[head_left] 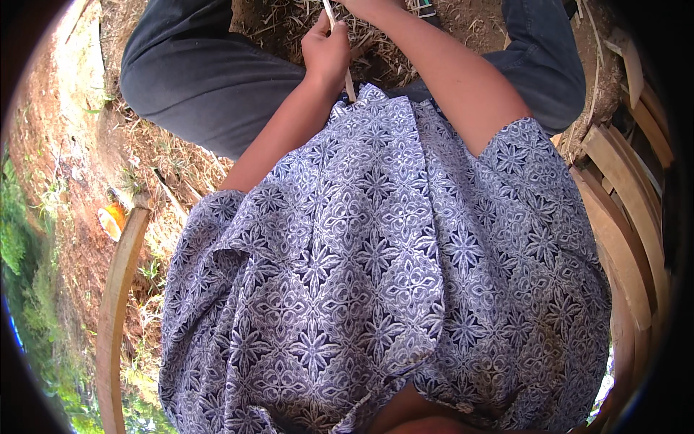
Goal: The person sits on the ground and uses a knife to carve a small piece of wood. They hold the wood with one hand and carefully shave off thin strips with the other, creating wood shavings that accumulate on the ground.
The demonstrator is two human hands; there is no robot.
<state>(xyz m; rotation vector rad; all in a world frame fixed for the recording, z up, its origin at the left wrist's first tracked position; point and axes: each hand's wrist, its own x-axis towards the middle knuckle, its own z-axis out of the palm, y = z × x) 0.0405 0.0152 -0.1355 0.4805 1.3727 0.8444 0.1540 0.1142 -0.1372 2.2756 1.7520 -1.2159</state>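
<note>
My left hand [327, 54] is closed around a thin, pale strip of wood or bamboo [350, 85]. The strip runs from the top edge of the picture down through my fist toward my lap. My right hand [371, 7] is beside the strip's upper part, just right of my left hand. The picture's edge cuts off its fingers, so what it holds is hidden. Both hands are above the ground between my bent legs in dark trousers [210, 79].
Pale shavings [278, 36] litter the soil between my legs. A small dark and green object [425, 9] lies near my right forearm. Curved wooden pieces [625, 210] are stacked on the right, and another curved wooden slat [119, 311] stands on the left. An orange item [112, 219] lies farther left.
</note>
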